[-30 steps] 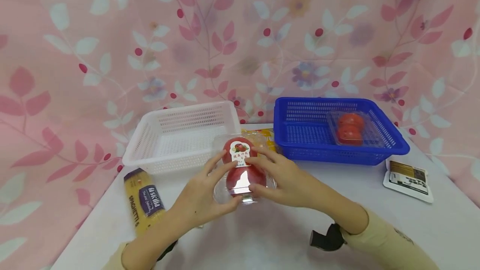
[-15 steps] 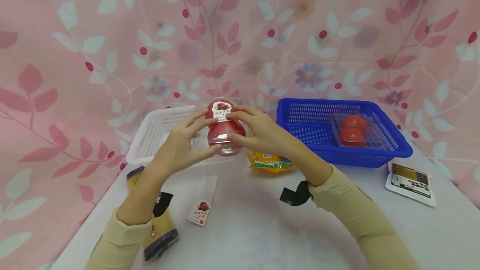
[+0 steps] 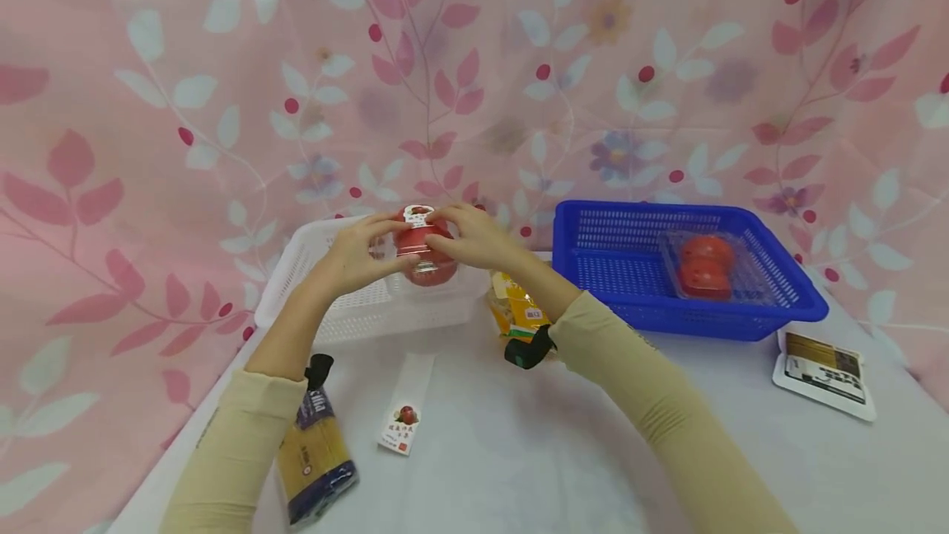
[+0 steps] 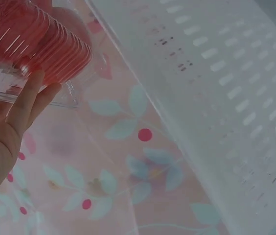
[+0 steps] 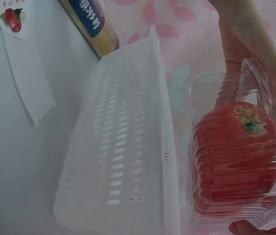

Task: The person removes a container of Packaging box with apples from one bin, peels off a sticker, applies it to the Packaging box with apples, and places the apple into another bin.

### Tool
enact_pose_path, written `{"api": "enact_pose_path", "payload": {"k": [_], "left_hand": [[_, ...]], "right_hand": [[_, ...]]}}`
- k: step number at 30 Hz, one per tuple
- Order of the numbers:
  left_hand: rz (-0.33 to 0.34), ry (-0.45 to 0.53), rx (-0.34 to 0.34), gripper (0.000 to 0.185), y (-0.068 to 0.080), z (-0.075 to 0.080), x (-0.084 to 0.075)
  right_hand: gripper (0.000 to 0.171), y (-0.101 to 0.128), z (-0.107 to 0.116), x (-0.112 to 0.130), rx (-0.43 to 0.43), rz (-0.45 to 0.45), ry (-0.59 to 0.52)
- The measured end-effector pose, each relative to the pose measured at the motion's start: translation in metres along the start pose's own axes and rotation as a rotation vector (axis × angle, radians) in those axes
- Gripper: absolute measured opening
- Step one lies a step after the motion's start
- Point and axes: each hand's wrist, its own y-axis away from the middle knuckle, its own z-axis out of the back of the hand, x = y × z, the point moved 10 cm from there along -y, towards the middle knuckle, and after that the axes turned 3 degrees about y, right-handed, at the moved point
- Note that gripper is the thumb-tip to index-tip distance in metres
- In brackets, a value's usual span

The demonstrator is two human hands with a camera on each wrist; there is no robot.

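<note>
1. Right now both hands hold a clear tomato box (image 3: 424, 252) up in the air, over the white basket (image 3: 348, 311) at far left of the table (image 3: 519, 468)
2. Left hand (image 3: 354, 258) has fingers curled on the box's left side; wrist view shows fingertips (image 4: 28, 100) pressed on the ribbed plastic, w/ thumb hidden
3. Right hand (image 3: 469, 239) pinches the right side, fingers wrapped round the rim
4. Risk, as I judge it: box is thin, slick plastic, held only by its edges. Squeeze too hard & the lid could pop, tomatoes drop into the basket or on the table
5. Loosen one side & it could tilt and slip, since neither palm is under it
6. Also about: blue basket (image 3: 804, 307) at far right w/ another tomato box (image 3: 704, 266), yellow packet (image 3: 519, 311) between baskets, spaghetti pack (image 3: 315, 456) near left, loose label strip (image 3: 406, 402), a card (image 3: 823, 363) near right
</note>
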Motion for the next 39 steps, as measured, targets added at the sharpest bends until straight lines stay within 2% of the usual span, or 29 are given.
{"api": "enact_pose_path", "payload": {"k": [5, 11, 16, 20, 25, 29, 33, 39], "left_hand": [[0.092, 0.046, 0.060, 0.066, -0.010, -0.006, 0.034], [0.124, 0.105, 0.117, 0.063, -0.019, -0.021, 0.064], [0.171, 0.161, 0.132, 0.061, -0.024, -0.033, 0.085], [0.178, 0.186, 0.128, 0.060, -0.025, -0.043, 0.096], [0.135, 0.214, 0.081, 0.059, -0.022, -0.059, 0.104], [0.129, 0.258, 0.072, 0.058, -0.022, -0.072, 0.108], [0.171, 0.280, 0.074, 0.058, -0.025, -0.076, 0.115], [0.220, 0.264, 0.120, 0.058, -0.028, -0.082, 0.122]], "right_hand": [[0.036, -0.023, -0.018, -0.012, -0.020, -0.007, -0.024], [0.031, -0.039, -0.045, -0.027, -0.007, -0.011, -0.049], [0.029, -0.046, -0.059, -0.042, 0.002, -0.070, -0.101], [0.025, -0.049, -0.070, -0.053, 0.002, -0.123, -0.145], [0.027, -0.048, -0.091, -0.066, 0.009, -0.191, -0.192], [0.029, -0.047, -0.101, -0.074, -0.016, -0.238, -0.139], [0.028, -0.050, -0.103, -0.077, -0.029, -0.244, -0.094], [0.036, -0.052, -0.113, -0.081, 0.059, -0.262, 0.016]]}}
